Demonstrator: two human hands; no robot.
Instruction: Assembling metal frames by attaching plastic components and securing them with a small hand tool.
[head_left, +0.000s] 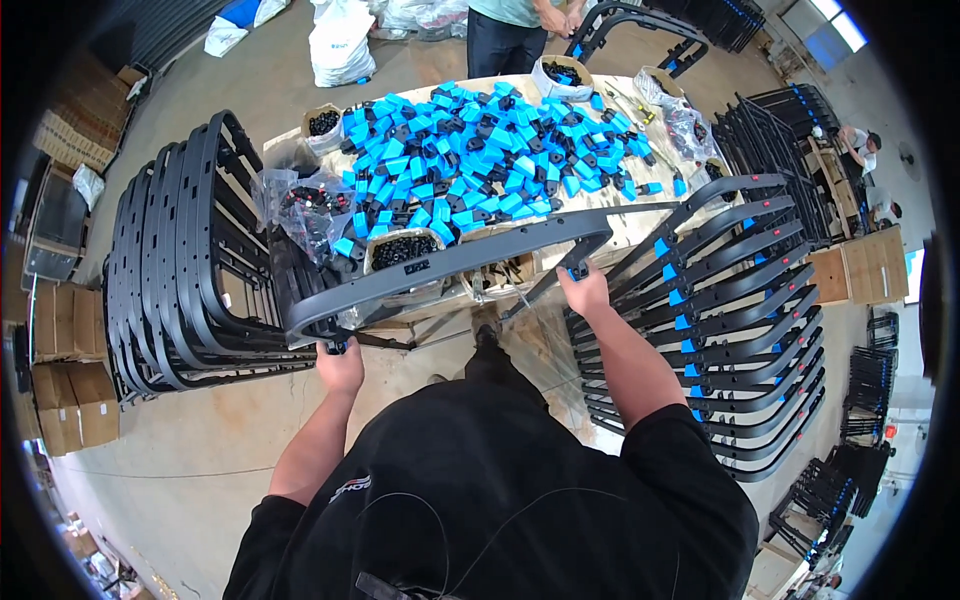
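A black metal frame (455, 260) with rounded corners is held up in front of me, slanting from lower left to upper right. My left hand (341, 368) is closed round its left end, and my right hand (584, 291) grips the right end. Beyond the frame stands a wooden-topped table (640, 215), partly hidden by it. A wide heap of blue and black plastic pieces (470, 150) covers the tabletop. Just behind the bar, an open container of small black parts (404, 250) sits at the table's near edge.
Similar black frames (180, 260) stand stacked at left. At right, more frames (730, 340) carry blue pieces. Bags of small parts (562, 76) line the table's edges, with a clear plastic bag (310, 210) at its left. Across the table stands another person (505, 40). Cardboard boxes (75, 400) sit far left.
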